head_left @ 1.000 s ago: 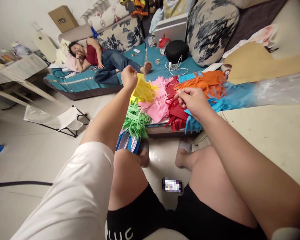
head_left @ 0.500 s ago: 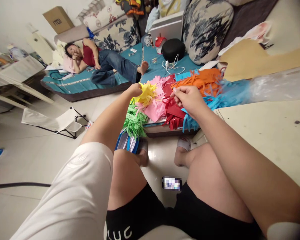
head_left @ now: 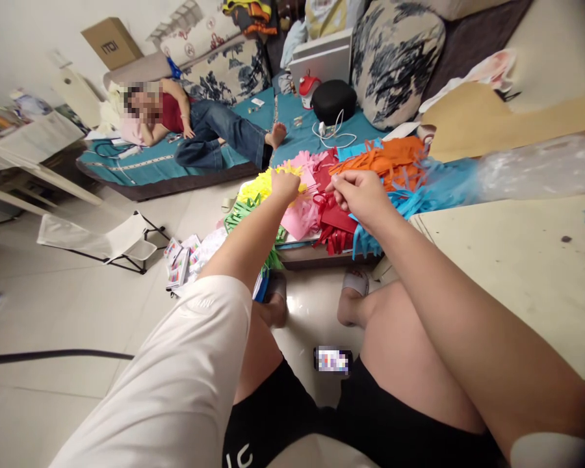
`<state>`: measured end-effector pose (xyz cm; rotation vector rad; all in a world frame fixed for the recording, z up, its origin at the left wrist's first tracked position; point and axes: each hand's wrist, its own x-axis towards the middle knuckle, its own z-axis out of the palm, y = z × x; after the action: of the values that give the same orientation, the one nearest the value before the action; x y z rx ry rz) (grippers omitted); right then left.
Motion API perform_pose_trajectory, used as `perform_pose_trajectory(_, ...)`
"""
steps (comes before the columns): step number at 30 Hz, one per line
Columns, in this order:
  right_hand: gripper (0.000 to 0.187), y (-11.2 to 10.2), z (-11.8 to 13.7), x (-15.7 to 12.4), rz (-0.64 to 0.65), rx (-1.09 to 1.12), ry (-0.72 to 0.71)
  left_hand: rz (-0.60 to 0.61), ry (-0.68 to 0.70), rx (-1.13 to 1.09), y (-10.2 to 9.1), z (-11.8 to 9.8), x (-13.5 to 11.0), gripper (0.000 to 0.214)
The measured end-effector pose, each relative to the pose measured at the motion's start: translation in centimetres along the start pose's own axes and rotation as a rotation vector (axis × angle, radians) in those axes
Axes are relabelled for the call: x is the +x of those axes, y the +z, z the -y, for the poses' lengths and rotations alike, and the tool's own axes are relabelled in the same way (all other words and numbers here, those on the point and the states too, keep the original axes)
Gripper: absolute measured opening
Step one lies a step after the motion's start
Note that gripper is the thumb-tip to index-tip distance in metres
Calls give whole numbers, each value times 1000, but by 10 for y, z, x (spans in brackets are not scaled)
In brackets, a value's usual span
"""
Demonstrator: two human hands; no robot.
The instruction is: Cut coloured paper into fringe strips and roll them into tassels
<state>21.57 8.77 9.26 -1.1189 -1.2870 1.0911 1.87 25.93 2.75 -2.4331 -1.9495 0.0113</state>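
My left hand (head_left: 286, 186) is closed above the yellow fringed paper (head_left: 258, 184) and the pink fringed paper (head_left: 299, 220); its fingertips are mostly hidden, so what it grips does not show. Thumb and fingers of my right hand (head_left: 363, 195) are pinched together over the red fringed paper (head_left: 334, 218); anything between them is too small to make out. Orange fringed paper (head_left: 390, 161) and blue fringed paper (head_left: 407, 203) lie beyond and beside the right hand. Green fringed paper (head_left: 244, 214) hangs at the left edge, partly behind my left forearm.
A person (head_left: 214, 127) lies on the teal-covered sofa (head_left: 297, 140). A black case (head_left: 334, 101) and white cable sit behind the papers. At right is a pale table (head_left: 507, 240) with clear plastic (head_left: 541, 166). A phone (head_left: 332, 361) lies below; a folding stool (head_left: 102, 237) stands left.
My left hand has moved right, from the edge of the yellow paper to above where the yellow and pink meet. The yellow paper now lies spread flatter. My right hand stays nearly in place.
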Motion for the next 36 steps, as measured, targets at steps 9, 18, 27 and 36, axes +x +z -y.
perform_pose_trajectory(9,38,-5,-4,3,3,9,-30,-190,-59,15,-21,15,-4,36)
perform_pose_trajectory(18,38,-5,-6,5,-9,12,-29,-470,-203,-313,-77,63,4,29)
perform_pose_trajectory(27,39,-6,-3,4,-17,15,-27,-516,-316,-364,-97,78,-3,32)
perform_pose_trajectory(36,34,-10,-8,9,-39,12,-19,-740,-357,-488,-159,78,-21,55)
